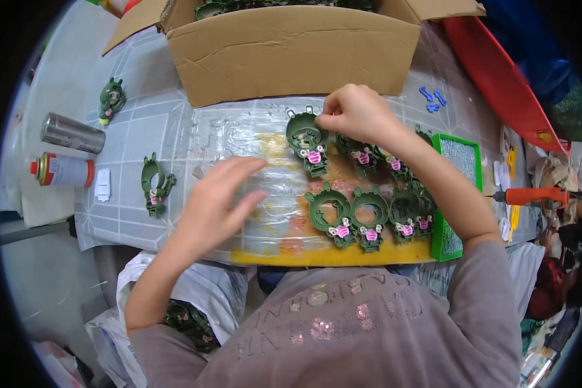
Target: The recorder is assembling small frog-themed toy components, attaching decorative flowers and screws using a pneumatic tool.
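Observation:
A dark green plastic figure shell [315,167] with a round hollow head, two ears and a pink piece on its body lies on the taped table mat. My right hand [355,115] is closed in a pinch at the right rim of its head. Left of it, my left hand [216,204] hovers with the fingers apart and nothing in them. Several like shells stand in rows to the right, among them a front one [370,237] with an open ring head. My right forearm hides part of the back row.
An open cardboard box [294,58] with green parts stands at the back. A green-rimmed tray [438,242] and an orange-handled tool [533,196] lie right, blue pieces [432,98] behind. Two cans [73,133], a lone shell [152,184] and a complete figure [112,100] are left.

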`<state>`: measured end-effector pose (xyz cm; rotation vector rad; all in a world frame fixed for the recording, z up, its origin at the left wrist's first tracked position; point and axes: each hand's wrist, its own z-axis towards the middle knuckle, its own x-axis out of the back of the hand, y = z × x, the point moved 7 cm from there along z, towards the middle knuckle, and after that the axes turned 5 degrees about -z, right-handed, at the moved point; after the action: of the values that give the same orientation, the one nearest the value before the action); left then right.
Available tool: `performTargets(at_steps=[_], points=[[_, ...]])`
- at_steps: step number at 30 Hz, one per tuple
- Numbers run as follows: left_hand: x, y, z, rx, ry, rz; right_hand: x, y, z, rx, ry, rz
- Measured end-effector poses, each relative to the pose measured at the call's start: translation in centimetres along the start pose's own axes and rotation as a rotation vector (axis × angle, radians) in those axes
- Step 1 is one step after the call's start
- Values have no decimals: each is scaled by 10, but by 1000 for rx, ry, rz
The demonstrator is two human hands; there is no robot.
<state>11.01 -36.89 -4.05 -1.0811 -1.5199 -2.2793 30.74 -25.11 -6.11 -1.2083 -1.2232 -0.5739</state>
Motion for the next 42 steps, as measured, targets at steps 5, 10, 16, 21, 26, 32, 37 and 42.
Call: performTargets(at_steps=[5,10,16,21,26,32,37,42], points=[[-13,-21,21,46,97,-46,5,-13,-12,75,-67,-107],[27,-89,50,205,808,-391,90,-58,44,220,116,205],[57,-61,103,171,789,325,107,-109,213,351,190,130],[65,-75,120,271,734,552,70,-141,288,424,320,-401],[60,-81,117,133,890,506,23,-142,327,447,223,-671],[58,-83,113,141,920,441,16,-146,331,513,250,-744],[58,-80,115,144,896,419,10,-152,328,547,228,-822],[58,-83,116,176,867,380,30,-156,325,583,246,-734]])
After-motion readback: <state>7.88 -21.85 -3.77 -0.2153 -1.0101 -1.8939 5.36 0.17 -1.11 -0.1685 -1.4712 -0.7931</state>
